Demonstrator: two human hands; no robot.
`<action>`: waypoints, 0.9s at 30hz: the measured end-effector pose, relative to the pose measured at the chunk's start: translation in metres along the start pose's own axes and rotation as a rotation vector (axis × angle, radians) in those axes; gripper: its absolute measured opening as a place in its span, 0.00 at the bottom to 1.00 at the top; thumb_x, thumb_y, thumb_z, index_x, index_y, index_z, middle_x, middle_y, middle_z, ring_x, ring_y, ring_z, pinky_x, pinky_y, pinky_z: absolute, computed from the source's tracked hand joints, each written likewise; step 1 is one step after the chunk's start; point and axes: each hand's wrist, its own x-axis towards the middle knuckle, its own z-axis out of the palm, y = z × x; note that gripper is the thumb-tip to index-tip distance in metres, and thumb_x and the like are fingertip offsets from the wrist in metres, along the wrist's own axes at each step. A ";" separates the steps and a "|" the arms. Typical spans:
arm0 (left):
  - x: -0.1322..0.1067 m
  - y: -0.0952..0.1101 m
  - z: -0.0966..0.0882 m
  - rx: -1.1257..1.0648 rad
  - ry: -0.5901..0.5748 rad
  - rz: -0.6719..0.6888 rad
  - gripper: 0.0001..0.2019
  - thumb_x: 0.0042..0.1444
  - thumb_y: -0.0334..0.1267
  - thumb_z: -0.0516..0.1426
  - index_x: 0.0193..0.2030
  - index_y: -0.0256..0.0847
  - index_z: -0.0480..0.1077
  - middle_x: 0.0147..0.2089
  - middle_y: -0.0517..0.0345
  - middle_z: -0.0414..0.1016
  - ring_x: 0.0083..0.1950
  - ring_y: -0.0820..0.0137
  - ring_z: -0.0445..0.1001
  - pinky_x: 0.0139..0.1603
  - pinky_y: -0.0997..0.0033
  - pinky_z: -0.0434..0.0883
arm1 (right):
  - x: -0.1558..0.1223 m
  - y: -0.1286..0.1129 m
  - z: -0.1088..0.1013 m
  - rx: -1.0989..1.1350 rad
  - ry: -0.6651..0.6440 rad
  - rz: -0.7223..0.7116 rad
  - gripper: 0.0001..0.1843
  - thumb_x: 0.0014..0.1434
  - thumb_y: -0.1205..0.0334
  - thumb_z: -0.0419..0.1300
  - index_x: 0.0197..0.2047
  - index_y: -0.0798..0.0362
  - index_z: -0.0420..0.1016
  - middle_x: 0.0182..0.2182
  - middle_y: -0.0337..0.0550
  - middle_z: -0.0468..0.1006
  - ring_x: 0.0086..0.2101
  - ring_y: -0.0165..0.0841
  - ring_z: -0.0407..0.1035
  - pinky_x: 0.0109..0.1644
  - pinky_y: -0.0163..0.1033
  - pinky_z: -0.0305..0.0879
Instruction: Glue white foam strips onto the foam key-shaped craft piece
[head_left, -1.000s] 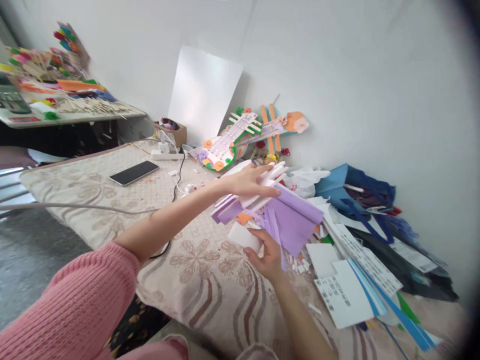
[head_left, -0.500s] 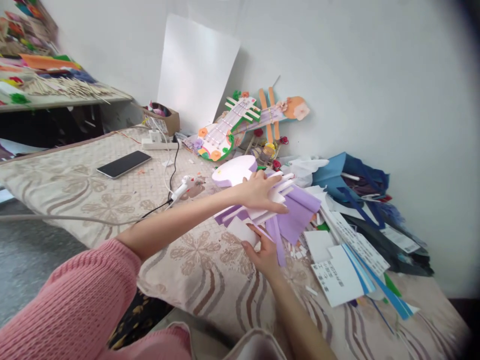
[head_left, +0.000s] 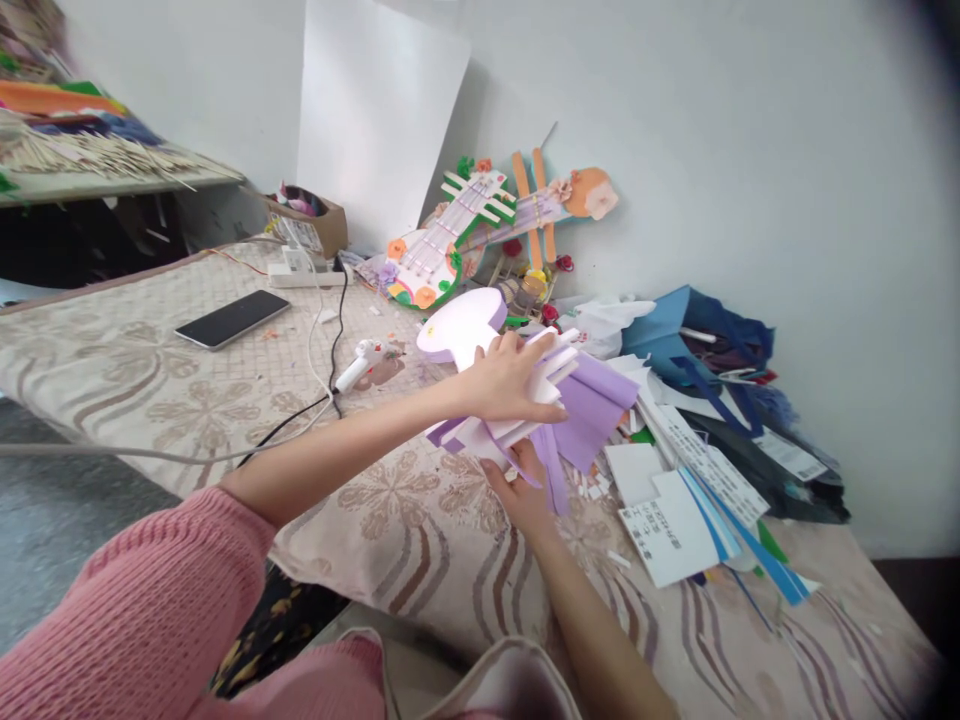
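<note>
Left hand: your left hand (head_left: 510,385) lies flat, fingers spread, on top of the loose bundle of white foam strips and lilac paper sheets (head_left: 592,405).
Right hand: your right hand (head_left: 525,490) comes up from underneath the bundle. Its fingertips are hidden, so I cannot tell whether it grips or only props.
Where the bundle is: sandwiched between your two hands, lifted just above the beige swirl-patterned bedspread (head_left: 187,390).
Slip risk: the strips fan out past your left fingertips with nothing binding them. Ease your palm pressure or tilt the stack, and I judge they could slide out sideways.
Crease risk: the lilac sheets droop unsupported beyond your right hand, so a hard squeeze could fold them.
Snag risk: the pale lilac rounded foam cut-out (head_left: 461,325) sits just beyond your left knuckles, and a sweep of the bundle could knock it.
Clutter risk: anything that falls to the right of your hands would land among the white printed sheets and blue strips (head_left: 675,520).
Materials: stiff matte foam, thin limp paper, soft woven cloth.
Shapes: narrow straight strips, broad rectangles, one rounded body outline.
</note>
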 end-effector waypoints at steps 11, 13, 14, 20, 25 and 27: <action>-0.008 -0.008 -0.010 -0.106 0.060 0.021 0.55 0.48 0.65 0.60 0.76 0.42 0.41 0.66 0.37 0.60 0.66 0.36 0.58 0.65 0.32 0.59 | 0.004 0.007 0.003 0.033 -0.044 -0.046 0.13 0.62 0.54 0.60 0.48 0.49 0.70 0.37 0.44 0.80 0.35 0.39 0.75 0.36 0.42 0.72; -0.007 -0.010 -0.010 -0.111 0.078 0.023 0.55 0.48 0.65 0.60 0.76 0.41 0.42 0.65 0.36 0.61 0.66 0.36 0.58 0.65 0.32 0.58 | 0.003 0.010 0.003 0.033 -0.055 -0.020 0.13 0.61 0.54 0.61 0.48 0.49 0.71 0.37 0.45 0.80 0.35 0.39 0.75 0.36 0.41 0.72; -0.007 -0.011 -0.011 -0.111 0.089 0.020 0.56 0.48 0.66 0.60 0.76 0.40 0.42 0.65 0.36 0.61 0.66 0.36 0.58 0.66 0.32 0.58 | 0.003 0.011 0.003 0.037 -0.061 -0.015 0.14 0.61 0.53 0.61 0.48 0.49 0.72 0.38 0.45 0.80 0.36 0.39 0.75 0.38 0.42 0.72; -0.003 -0.021 -0.022 -0.147 0.199 0.005 0.56 0.48 0.70 0.59 0.75 0.42 0.44 0.68 0.36 0.59 0.69 0.38 0.58 0.69 0.34 0.56 | -0.003 0.018 0.007 0.043 -0.220 0.199 0.20 0.60 0.50 0.62 0.51 0.51 0.75 0.41 0.46 0.82 0.40 0.41 0.75 0.44 0.43 0.72; -0.001 -0.029 -0.022 -0.171 0.221 0.021 0.56 0.45 0.73 0.60 0.74 0.48 0.45 0.72 0.40 0.55 0.72 0.36 0.52 0.69 0.33 0.54 | -0.005 0.027 0.015 0.004 -0.234 0.285 0.17 0.59 0.51 0.62 0.48 0.50 0.78 0.40 0.47 0.81 0.40 0.43 0.74 0.48 0.47 0.70; 0.000 -0.031 -0.022 -0.174 0.222 0.027 0.56 0.44 0.74 0.59 0.74 0.49 0.45 0.73 0.41 0.53 0.73 0.36 0.51 0.70 0.33 0.53 | -0.005 0.029 0.015 -0.005 -0.221 0.293 0.18 0.57 0.51 0.64 0.49 0.50 0.78 0.43 0.49 0.80 0.46 0.45 0.72 0.53 0.50 0.68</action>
